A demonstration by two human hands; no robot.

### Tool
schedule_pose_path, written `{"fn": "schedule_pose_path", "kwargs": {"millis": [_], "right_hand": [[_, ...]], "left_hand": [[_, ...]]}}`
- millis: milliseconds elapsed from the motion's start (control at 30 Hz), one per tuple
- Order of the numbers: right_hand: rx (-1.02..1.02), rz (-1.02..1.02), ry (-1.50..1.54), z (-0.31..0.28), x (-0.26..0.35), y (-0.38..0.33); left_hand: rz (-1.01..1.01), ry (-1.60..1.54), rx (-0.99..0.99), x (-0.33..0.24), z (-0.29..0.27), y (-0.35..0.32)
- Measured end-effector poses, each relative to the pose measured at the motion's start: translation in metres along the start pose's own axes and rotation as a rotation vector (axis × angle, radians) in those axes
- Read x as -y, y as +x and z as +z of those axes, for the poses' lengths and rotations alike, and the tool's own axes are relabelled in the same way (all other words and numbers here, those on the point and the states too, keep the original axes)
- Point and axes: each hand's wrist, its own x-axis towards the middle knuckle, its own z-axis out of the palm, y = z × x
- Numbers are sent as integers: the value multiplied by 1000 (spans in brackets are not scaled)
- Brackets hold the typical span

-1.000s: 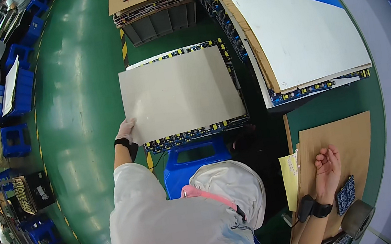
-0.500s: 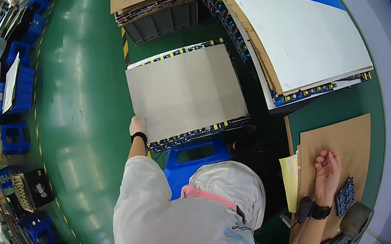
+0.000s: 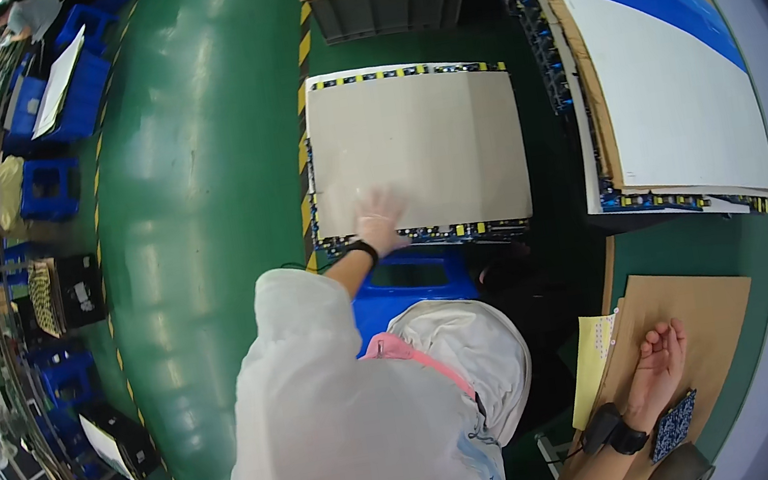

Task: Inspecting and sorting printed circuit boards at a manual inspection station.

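Note:
A grey cardboard sheet (image 3: 425, 149) lies on a stack of circuit boards (image 3: 462, 230), whose blue edges and yellow parts show around it. My left hand (image 3: 382, 216) rests on the sheet by its near edge, fingers spread and holding nothing; they are slightly blurred. At the lower right my right hand (image 3: 660, 372) lies palm up over a brown cardboard sheet (image 3: 707, 311), its fingers loosely curled and nothing in them. Beside its wrist is a small blue circuit board (image 3: 675, 425).
A blue stool (image 3: 415, 280) stands just before the stack. Behind is a grey crate (image 3: 390, 11) loaded with layered sheets. White panels (image 3: 682, 106) top another board stack at right. A yellow paper (image 3: 590, 368) lies beside the brown cardboard. People work along benches at far left.
My left hand has moved from the sheet's left edge onto its top near the front. The sheet sits squarer on the stack. The view has shifted; my right hand keeps its place.

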Motion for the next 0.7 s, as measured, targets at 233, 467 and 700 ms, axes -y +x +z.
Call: {"fn": "schedule_pose_path", "kwargs": {"millis": [233,467,700], "right_hand": [[44,12,36,15,-6,2],[25,-9,146,-2,1,5],[170,40,285,0,5,-4]], "left_hand": [[-128,-13,16,11,6,-17],[-91,-205,-20,-14,-33,-1],[844,-635,678,-91,-197,-58]]}}
